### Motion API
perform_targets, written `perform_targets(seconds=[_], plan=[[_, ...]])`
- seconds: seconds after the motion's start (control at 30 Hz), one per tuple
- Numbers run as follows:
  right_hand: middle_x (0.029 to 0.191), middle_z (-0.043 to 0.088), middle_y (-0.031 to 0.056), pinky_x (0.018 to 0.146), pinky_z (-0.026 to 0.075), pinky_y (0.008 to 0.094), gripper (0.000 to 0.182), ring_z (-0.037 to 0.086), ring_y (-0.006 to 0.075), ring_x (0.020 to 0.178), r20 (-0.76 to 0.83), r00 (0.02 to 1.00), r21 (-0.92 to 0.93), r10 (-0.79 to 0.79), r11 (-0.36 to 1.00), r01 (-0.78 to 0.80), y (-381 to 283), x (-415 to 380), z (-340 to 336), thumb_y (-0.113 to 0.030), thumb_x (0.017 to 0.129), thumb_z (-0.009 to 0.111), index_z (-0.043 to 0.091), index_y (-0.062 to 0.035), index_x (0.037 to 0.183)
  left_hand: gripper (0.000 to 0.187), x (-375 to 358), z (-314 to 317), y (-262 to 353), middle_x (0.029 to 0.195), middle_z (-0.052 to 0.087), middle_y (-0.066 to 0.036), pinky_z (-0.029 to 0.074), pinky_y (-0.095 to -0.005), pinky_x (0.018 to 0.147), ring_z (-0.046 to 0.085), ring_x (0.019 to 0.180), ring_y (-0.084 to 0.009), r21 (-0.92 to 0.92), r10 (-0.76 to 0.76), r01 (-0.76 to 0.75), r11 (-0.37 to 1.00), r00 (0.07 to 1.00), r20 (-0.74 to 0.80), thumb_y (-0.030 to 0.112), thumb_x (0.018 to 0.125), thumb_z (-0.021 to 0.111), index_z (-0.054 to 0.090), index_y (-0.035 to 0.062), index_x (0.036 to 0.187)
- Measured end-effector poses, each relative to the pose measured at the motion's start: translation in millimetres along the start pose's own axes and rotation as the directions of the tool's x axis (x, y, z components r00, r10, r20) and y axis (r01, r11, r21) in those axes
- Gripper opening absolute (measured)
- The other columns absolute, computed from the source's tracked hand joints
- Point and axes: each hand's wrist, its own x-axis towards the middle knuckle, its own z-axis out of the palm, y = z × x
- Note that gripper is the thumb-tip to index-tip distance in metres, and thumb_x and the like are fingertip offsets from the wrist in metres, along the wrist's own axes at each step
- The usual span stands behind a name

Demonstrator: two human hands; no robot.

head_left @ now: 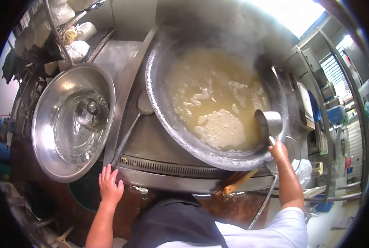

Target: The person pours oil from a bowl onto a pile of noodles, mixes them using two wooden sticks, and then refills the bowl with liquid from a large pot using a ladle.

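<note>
My right hand [279, 151] is closed round the handle of a deep metal ladle [270, 123] at the right side of a very large pot [184, 151]. The ladle's cup tilts over the cloudy yellowish liquid [192, 87], its lower edge right at the surface. Pale foam [221, 129] floats beside it. My left hand [110, 184] has its fingers outstretched at the stove's front edge, holding nothing. Just past those fingertips lies the handle end of a long metal skimmer [145, 103], which rests on the stove top left of the pot.
A wide steel basin [42, 132] stands on the left with a small metal bowl-like piece [86, 112] inside. Steam rises behind the pot. A wooden-handled tool [240, 182] juts from the stove front. Filled plastic bags [75, 51] sit on a rack at back left.
</note>
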Motion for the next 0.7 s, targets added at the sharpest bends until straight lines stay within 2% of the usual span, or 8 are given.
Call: perform_targets(seconds=[0.03, 0.1, 0.2, 0.3, 0.43, 0.5, 0.57, 0.7], plan=[[0.104, 0.07, 0.0232, 0.09, 0.053, 0.0448, 0.042, 0.068, 0.0376, 0.101, -0.004, 0.999, 0.0, -0.039, 0.999, 0.039, -10, -8, 7, -0.026, 0.083, 0.073, 0.062, -0.0009, 0.114, 0.049, -7, 1, 0, 0.149, 0.043, -0.022, 0.029, -0.0541, 0.114, 0.036, 0.14, -0.0424, 0.0, 0.002, -0.002, 1.0, 1.0, -0.003, 0.013, 0.076, 0.07, 0.061, 0.0046, 0.123], [0.098, 0.071, 0.0218, 0.078, 0.057, 0.0423, 0.037, 0.072, 0.0327, 0.087, 0.226, 0.974, 0.099, -0.013, 0.995, -0.01, -42, -28, 1, -0.021, 0.083, 0.07, 0.061, 0.0009, 0.112, 0.052, -20, 1, -3, 0.148, 0.044, -0.022, 0.031, -0.0514, 0.114, 0.037, 0.139, -0.0432, -0.075, 0.008, -0.02, 0.997, 0.987, -0.16, 0.013, 0.077, 0.071, 0.059, 0.0037, 0.127], [0.086, 0.069, 0.0137, 0.055, 0.054, 0.0352, 0.032, 0.069, 0.019, 0.063, 0.524, 0.844, 0.285, -0.114, 0.957, -0.047, -73, -38, 4, -0.018, 0.08, 0.07, 0.059, 0.0041, 0.101, 0.053, -49, -5, -5, 0.145, 0.046, -0.022, 0.034, -0.05, 0.112, 0.04, 0.137, -0.044, -0.116, -0.053, 0.028, 0.993, 0.974, -0.221, 0.011, 0.078, 0.07, 0.057, 0.0031, 0.128], [0.071, 0.058, 0.0028, 0.048, 0.048, 0.032, 0.02, 0.058, 0.0144, 0.054, 0.608, 0.744, 0.616, -0.277, 0.755, -0.223, -77, -52, 19, -0.016, 0.083, 0.072, 0.059, -0.0047, 0.092, 0.051, -95, 0, -26, 0.142, 0.05, -0.022, 0.037, -0.0495, 0.11, 0.043, 0.134, -0.0433, -0.165, -0.158, 0.117, 0.979, 0.952, -0.262, 0.01, 0.078, 0.07, 0.057, 0.0025, 0.127], [0.068, 0.055, 0.0009, 0.044, 0.045, 0.0299, 0.016, 0.054, 0.0118, 0.052, 0.621, 0.715, 0.702, -0.32, 0.633, -0.327, -95, -101, 5, -0.013, 0.084, 0.072, 0.059, -0.0068, 0.093, 0.05, -178, 22, -83, 0.133, 0.058, -0.022, 0.043, -0.0459, 0.106, 0.054, 0.124, -0.0387, -0.256, -0.402, 0.352, 0.9, 0.899, -0.175, 0.018, 0.079, 0.073, 0.06, 0.001, 0.124], [0.068, 0.055, 0.0, 0.043, 0.045, 0.0275, 0.017, 0.054, 0.0109, 0.051, 0.553, 0.746, 0.767, -0.372, 0.577, -0.281, -97, -119, 8, -0.013, 0.084, 0.071, 0.059, -0.0074, 0.094, 0.052, -223, 35, -115, 0.12, 0.066, -0.021, 0.049, -0.0411, 0.099, 0.064, 0.113, -0.0329, -0.346, -0.625, 0.731, 0.588, 0.682, 0.38, 0.028, 0.081, 0.075, 0.062, -0.0009, 0.123], [0.068, 0.055, -0.0015, 0.043, 0.045, 0.0266, 0.021, 0.052, 0.0097, 0.05, 0.523, 0.718, 0.822, -0.459, 0.496, -0.281, -99, -131, 15, -0.014, 0.083, 0.071, 0.059, -0.0098, 0.1, 0.056, -267, 53, -143, 0.113, 0.07, -0.019, 0.052, -0.0381, 0.095, 0.068, 0.106, -0.029, -0.163, -0.584, 0.793, 0.587, 0.555, 0.592, 0.036, 0.082, 0.075, 0.064, -0.0017, 0.122], [0.069, 0.054, -0.0019, 0.042, 0.044, 0.0259, 0.02, 0.051, 0.0093, 0.05, 0.435, 0.751, 0.858, -0.497, 0.482, -0.177, -117, -171, -3, -0.015, 0.083, 0.07, 0.059, -0.0097, 0.098, 0.057, -340, 67, -147, 0.118, 0.069, -0.019, 0.051, -0.0384, 0.096, 0.066, 0.111, -0.0302, -0.076, -0.634, 0.804, 0.59, 0.52, 0.573, 0.037, 0.082, 0.074, 0.064, -0.0004, 0.123]])
